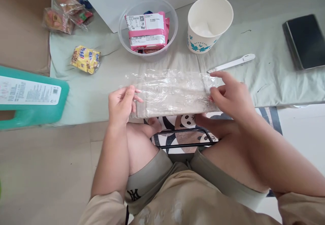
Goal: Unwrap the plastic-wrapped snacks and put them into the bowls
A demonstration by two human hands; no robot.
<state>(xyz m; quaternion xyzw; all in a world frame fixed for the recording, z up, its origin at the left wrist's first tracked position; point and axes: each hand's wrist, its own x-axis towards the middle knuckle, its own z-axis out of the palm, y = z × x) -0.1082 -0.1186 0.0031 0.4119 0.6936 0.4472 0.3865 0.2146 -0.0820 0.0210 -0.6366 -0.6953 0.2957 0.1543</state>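
Observation:
A clear, crinkled plastic bag (170,91) is spread out between my hands at the near edge of the cloth-covered surface. My left hand (123,103) pinches its left end between thumb and fingers. At the other end, my right hand (230,94) grips the bag with its thumb and curled fingers, while the index finger reaches out toward the upper corner. Just beyond that fingertip lies a white utility knife (232,63). The bag looks flat, with nothing visible inside it.
Behind the bag stand a clear round tub (122,38) with pink snack packets (147,32) and a white paper bucket (210,18). A yellow snack packet (86,59), wrapped snacks (67,8) and a green jug (61,93) are at left. A dark phone-like device (306,42) lies at right.

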